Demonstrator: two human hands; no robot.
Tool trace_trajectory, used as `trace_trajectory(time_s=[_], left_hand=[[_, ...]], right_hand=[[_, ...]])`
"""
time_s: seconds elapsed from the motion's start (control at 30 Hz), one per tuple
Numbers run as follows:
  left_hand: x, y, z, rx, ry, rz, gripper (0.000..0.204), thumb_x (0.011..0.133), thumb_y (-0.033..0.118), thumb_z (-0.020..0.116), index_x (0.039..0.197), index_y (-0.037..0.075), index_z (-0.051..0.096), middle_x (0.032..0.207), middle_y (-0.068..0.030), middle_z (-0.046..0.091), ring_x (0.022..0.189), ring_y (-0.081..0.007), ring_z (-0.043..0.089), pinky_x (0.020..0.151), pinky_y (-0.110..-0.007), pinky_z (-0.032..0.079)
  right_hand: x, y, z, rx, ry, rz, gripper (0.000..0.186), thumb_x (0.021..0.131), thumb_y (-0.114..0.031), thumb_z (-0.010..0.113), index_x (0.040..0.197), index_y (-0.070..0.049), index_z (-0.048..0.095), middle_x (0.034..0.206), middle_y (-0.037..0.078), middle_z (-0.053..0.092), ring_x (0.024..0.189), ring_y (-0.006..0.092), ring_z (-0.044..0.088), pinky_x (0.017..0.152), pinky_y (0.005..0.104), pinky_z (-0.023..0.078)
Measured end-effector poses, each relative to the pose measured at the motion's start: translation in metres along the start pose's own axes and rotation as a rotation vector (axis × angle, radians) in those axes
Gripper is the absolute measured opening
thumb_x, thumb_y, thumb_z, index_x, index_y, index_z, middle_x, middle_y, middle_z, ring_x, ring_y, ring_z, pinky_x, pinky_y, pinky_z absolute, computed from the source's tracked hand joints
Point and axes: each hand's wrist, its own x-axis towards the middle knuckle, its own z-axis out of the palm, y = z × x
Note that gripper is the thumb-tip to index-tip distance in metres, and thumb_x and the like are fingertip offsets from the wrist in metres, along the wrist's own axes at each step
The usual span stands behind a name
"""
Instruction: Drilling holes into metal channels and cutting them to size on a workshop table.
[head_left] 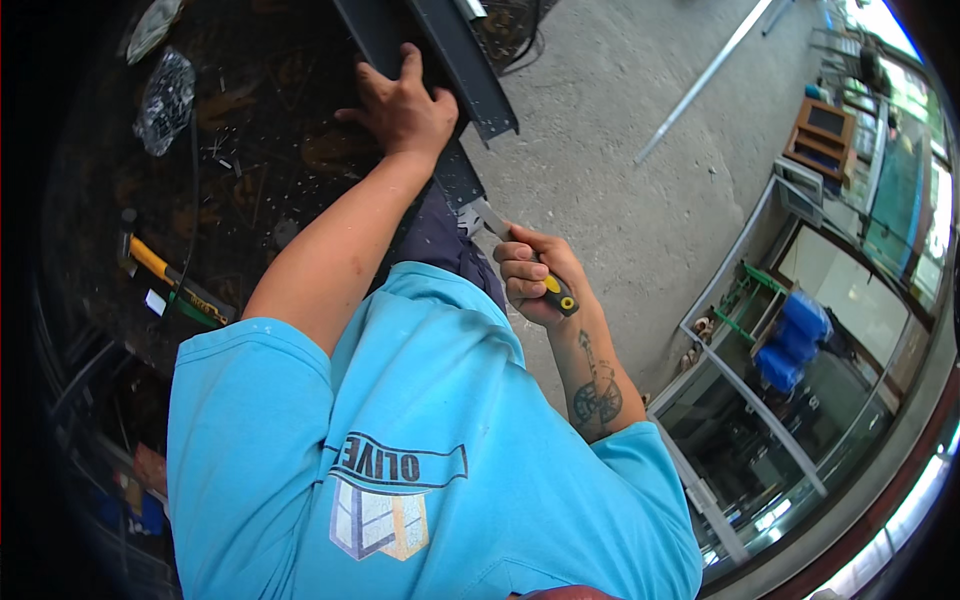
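My left hand (405, 112) is spread out palm down on a dark grey metal profile (458, 178) along the edge of the bench, fingers apart. A second dark channel profile (465, 65) lies alongside it to the right, its cut end over the floor. My right hand (540, 272) is wrapped round the black and yellow handle of a flat file (492, 219). The file's grey blade points up and left, its tip at the near end of the first profile. Whether the tip presses on the metal I cannot tell.
On the dark workbench (270, 120) lie a hammer (150, 258) with a yellow and black handle, a clear plastic bag (168, 100) and small metal scraps. A long light bar (705, 80) lies on the concrete floor. Framed glass panels (740, 440) stand at the right.
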Motion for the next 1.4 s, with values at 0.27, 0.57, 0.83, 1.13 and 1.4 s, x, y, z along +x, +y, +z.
trace_trajectory(time_s=[0.27, 0.57, 0.83, 1.13, 1.4], left_hand=[[0.011, 0.001, 0.0, -0.029, -0.044, -0.036, 0.065, 0.072, 0.03, 0.066, 0.135, 0.021, 0.054, 0.139, -0.034, 0.03, 0.134, -0.0506, 0.032, 0.096, -0.084, 0.015], [0.001, 0.003, 0.002, -0.019, -0.04, 0.006, 0.065, 0.073, 0.03, 0.065, 0.136, 0.021, 0.054, 0.139, -0.0355, 0.031, 0.134, -0.0502, 0.031, 0.097, -0.083, 0.016], [0.001, 0.003, 0.006, -0.02, -0.018, -0.015, 0.066, 0.071, 0.03, 0.065, 0.136, 0.021, 0.054, 0.139, -0.035, 0.032, 0.135, -0.0496, 0.031, 0.098, -0.083, 0.016], [0.003, -0.001, 0.0, 0.028, -0.046, -0.018, 0.066, 0.072, 0.033, 0.064, 0.137, 0.023, 0.056, 0.124, -0.0278, 0.043, 0.125, -0.0457, 0.041, 0.097, -0.083, 0.017], [0.009, -0.014, 0.015, 0.076, 0.002, -0.025, 0.069, 0.071, 0.039, 0.064, 0.138, 0.026, 0.054, 0.124, -0.0284, 0.044, 0.123, -0.046, 0.043, 0.099, -0.081, 0.018]], right_hand=[[0.047, 0.005, -0.013, -0.169, -0.03, -0.021, 0.03, 0.105, -0.03, 0.039, 0.08, -0.013, 0.042, 0.06, -0.002, 0.045, 0.036, 0.0086, 0.041, 0.03, 0.0213, 0.034], [0.007, -0.021, -0.029, -0.047, -0.254, 0.024, 0.028, 0.106, -0.022, 0.029, 0.096, -0.001, 0.044, 0.065, 0.0, 0.046, 0.038, 0.0063, 0.046, 0.031, 0.0214, 0.047], [-0.017, -0.027, -0.026, -0.13, -0.181, 0.078, 0.039, 0.105, -0.025, 0.033, 0.071, -0.011, 0.043, 0.046, -0.003, 0.041, 0.035, 0.0063, 0.047, 0.029, 0.0205, 0.043], [-0.004, -0.036, -0.034, -0.109, -0.28, 0.087, 0.028, 0.103, -0.023, 0.035, 0.081, -0.008, 0.043, 0.058, -0.001, 0.046, 0.039, 0.0062, 0.049, 0.031, 0.0219, 0.046], [0.011, 0.0, -0.026, -0.26, -0.184, -0.072, 0.029, 0.105, -0.025, 0.036, 0.08, -0.011, 0.042, 0.058, -0.005, 0.042, 0.038, 0.0042, 0.044, 0.028, 0.02, 0.037]])
